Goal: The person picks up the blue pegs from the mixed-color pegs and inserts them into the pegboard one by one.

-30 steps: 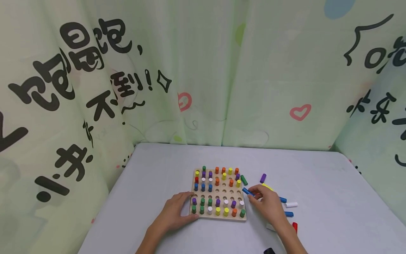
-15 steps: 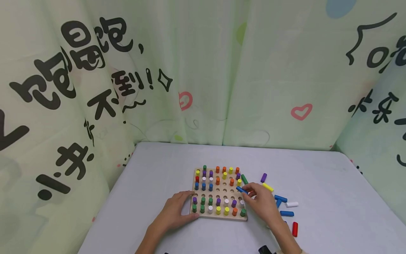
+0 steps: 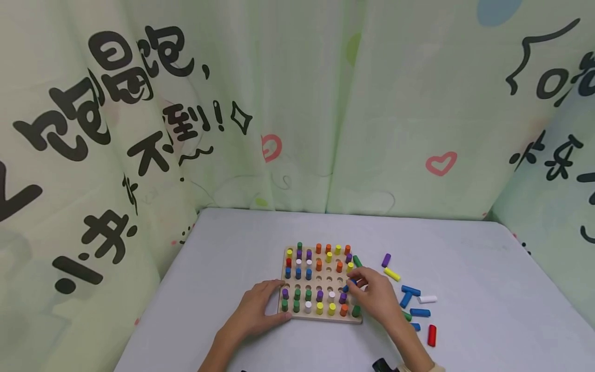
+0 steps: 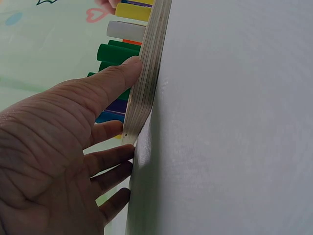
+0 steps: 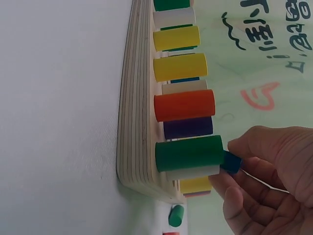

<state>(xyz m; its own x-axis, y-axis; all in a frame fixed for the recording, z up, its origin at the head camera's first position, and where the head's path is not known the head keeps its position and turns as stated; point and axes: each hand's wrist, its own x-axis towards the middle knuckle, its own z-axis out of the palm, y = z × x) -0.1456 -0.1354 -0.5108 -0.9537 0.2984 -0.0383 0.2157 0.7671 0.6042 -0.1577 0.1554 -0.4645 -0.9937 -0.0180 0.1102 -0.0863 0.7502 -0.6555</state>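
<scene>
A wooden pegboard lies on the table, with upright coloured pegs in many holes. My left hand rests at its near left corner. In the left wrist view the thumb presses the board's layered edge, and the other fingers extend beside the corner. My right hand is at the right edge of the board, pinching a blue peg between thumb and fingers. That peg is tilted in the head view, over the row behind the two front rows. A green peg partly hides it in the right wrist view.
Right of the board lie loose pegs: a purple one, a yellow one, a white one, a red one and several blue ones. A green peg lies against the board's right side. A printed curtain hangs behind the table.
My right hand has moved left and slightly down with the blue peg, from beside the board to over its right edge. My left hand has stayed at the corner.
</scene>
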